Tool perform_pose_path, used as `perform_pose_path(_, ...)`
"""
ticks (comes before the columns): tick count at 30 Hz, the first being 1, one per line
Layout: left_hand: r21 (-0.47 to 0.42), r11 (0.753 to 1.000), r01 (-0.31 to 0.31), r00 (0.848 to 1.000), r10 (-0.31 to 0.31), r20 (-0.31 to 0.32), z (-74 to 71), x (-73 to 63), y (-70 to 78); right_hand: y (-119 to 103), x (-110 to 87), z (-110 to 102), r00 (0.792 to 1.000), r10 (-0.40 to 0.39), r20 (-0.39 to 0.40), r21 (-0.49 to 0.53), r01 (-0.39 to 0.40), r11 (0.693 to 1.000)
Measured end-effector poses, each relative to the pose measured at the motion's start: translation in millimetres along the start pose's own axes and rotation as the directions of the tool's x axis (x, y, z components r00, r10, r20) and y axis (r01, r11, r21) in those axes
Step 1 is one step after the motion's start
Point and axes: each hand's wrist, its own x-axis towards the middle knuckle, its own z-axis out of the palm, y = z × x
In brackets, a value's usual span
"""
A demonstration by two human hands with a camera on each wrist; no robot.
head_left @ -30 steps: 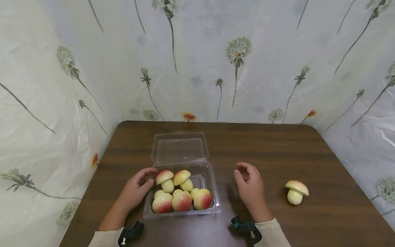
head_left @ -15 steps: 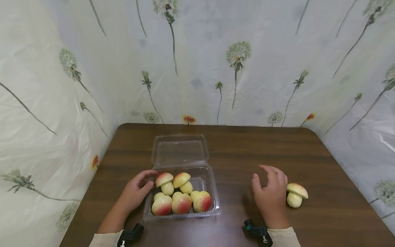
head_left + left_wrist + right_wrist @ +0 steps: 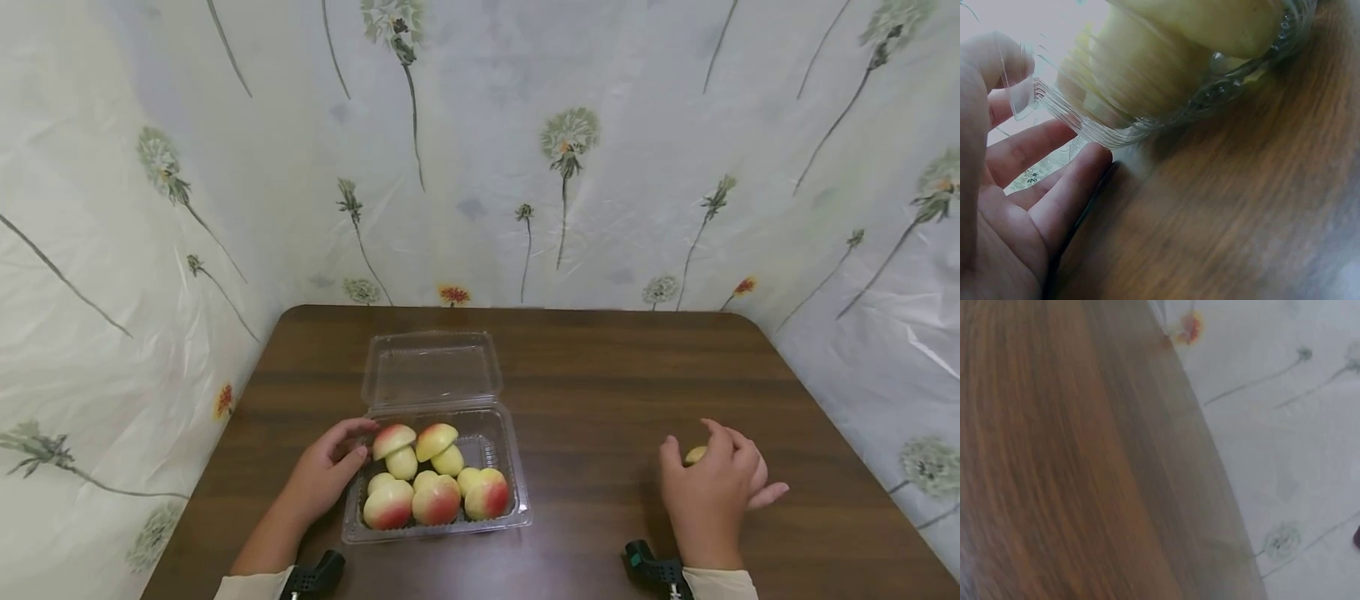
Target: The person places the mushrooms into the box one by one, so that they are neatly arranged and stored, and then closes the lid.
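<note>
My left hand point(image 3: 321, 477) holds the left rim of an open clear plastic container point(image 3: 520, 492). In the left wrist view the thumb lies over the rim of the container point(image 3: 1124, 134) and fingertips of the left hand point(image 3: 1022, 209) touch its ridged side. Several yellow mushroom-shaped pieces point(image 3: 437, 500) with red blush sit inside. On the right, my right hand point(image 3: 708, 500) is over a loose mushroom-shaped piece point(image 3: 695, 456), with thumb and fingers spread around it. Most of that piece is hidden by the hand. No hand shows in the right wrist view.
Behind the container its lid point(image 3: 432, 371) lies tipped back on the brown wooden table point(image 3: 592, 375). Dandelion-printed sheeting point(image 3: 480, 167) hangs along the back and both sides of the table. A bare stretch inside the container lies at its back right.
My right hand has moved right across the table, from near the container to over the loose mushroom-shaped piece. My left hand has stayed at the container's left rim.
</note>
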Motion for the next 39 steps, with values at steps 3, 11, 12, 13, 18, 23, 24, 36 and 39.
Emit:
perform_pose_path(3, 0.001, 1.0, 0.006, 1.0, -0.006, 0.0, -0.7, -0.4, 0.4, 2.9, 1.0, -2.1, 0.988, 0.133, 0.075, -0.027, -0.131, 0.991)
perform_pose_path(11, -0.003, 1.0, 0.02, 1.0, -0.02, 0.002, -0.7, -0.3, 1.1, 9.9, 4.8, 2.8, 0.957, 0.201, 0.21, -0.049, -0.195, 0.98)
perform_pose_path(12, -0.005, 1.0, 0.022, 1.0, -0.022, 0.001, -0.7, -0.4, 1.1, 10.6, 5.0, 3.4, 0.955, 0.202, 0.218, -0.052, -0.196, 0.979)
perform_pose_path(13, -0.005, 1.0, 0.023, 1.0, -0.023, 0.002, -0.6, -0.4, 1.2, 11.3, 5.0, 3.9, 0.953, 0.205, 0.223, -0.06, -0.197, 0.979)
perform_pose_path(18, 0.0, 1.0, 0.026, 1.0, -0.026, 0.004, -0.2, -0.2, 2.5, 13.9, 5.1, 6.3, 0.95, 0.19, 0.247, -0.076, -0.177, 0.981)
perform_pose_path(23, 0.002, 0.999, 0.045, 0.999, -0.045, -0.001, -0.1, -0.9, 5.1, 15.7, 3.7, 10.3, 0.943, 0.152, 0.295, -0.086, -0.132, 0.988)
perform_pose_path(24, 0.005, 0.999, 0.051, 0.999, -0.051, 0.0, -0.1, -1.0, 5.5, 15.9, 3.5, 11.1, 0.941, 0.149, 0.305, -0.093, -0.126, 0.988)
perform_pose_path(36, 0.003, 0.999, 0.047, 0.999, -0.047, 0.004, -0.5, -2.8, 6.8, 8.2, 0.8, 20.2, 0.912, 0.068, 0.405, -0.053, -0.051, 0.997)
perform_pose_path(39, 0.003, 0.999, 0.049, 0.999, -0.049, 0.003, -0.5, -2.9, 6.9, 6.0, -1.1, 22.0, 0.904, 0.047, 0.424, -0.039, -0.034, 0.999)
